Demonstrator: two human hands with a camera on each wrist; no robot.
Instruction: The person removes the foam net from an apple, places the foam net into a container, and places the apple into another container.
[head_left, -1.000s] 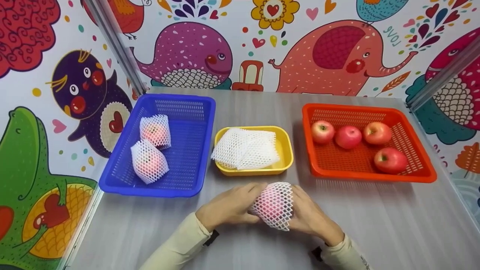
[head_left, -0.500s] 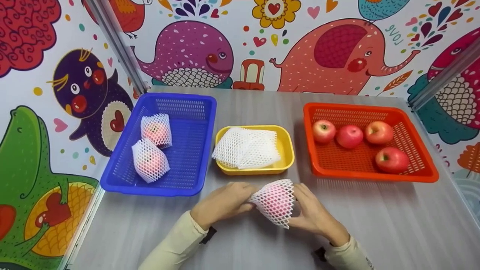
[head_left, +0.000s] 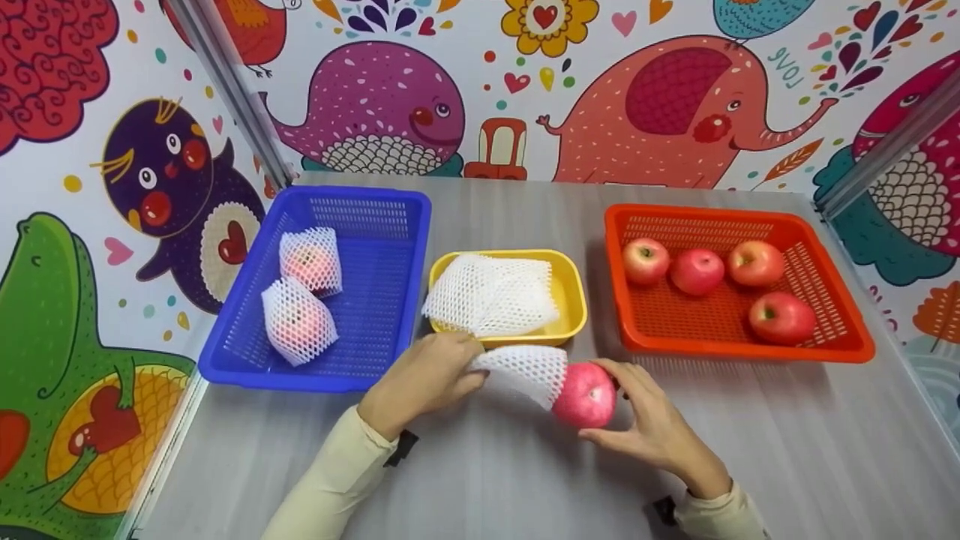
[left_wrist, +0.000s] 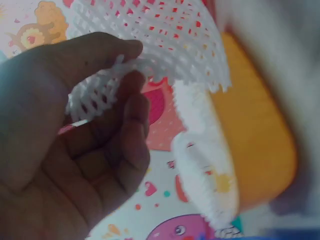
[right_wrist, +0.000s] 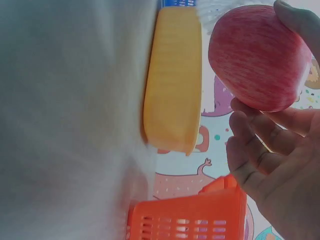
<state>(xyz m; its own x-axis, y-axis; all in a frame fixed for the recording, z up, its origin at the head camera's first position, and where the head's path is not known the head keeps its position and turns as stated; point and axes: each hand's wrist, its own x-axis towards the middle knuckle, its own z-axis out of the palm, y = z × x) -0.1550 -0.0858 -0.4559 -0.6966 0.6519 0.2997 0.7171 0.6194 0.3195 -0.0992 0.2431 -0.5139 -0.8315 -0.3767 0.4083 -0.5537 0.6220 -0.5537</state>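
My right hand (head_left: 656, 420) grips a red apple (head_left: 586, 396) between thumb and fingertips, in front of the yellow tray. The right wrist view shows the apple (right_wrist: 257, 57) bare on its near side, with white netting behind it. A white foam net sleeve (head_left: 525, 369) stretches from the apple's left side to my left hand (head_left: 427, 382). In the left wrist view, my left hand (left_wrist: 90, 110) pinches the net's edge between thumb and forefinger, the other fingers curled. The net's wide end (left_wrist: 165, 40) spreads toward the apple.
A yellow tray (head_left: 574, 319) holds more foam nets (head_left: 491, 295). On the left, a blue basket (head_left: 375, 307) contains two netted apples (head_left: 300, 322). To the right, an orange basket (head_left: 697, 341) has several bare apples (head_left: 782, 316). Patterned walls rise behind the table (head_left: 517, 480).
The apple was inside the net and is now mostly out of it. My left hand has drawn the net up and left, while my right hand moved slightly right with the apple.
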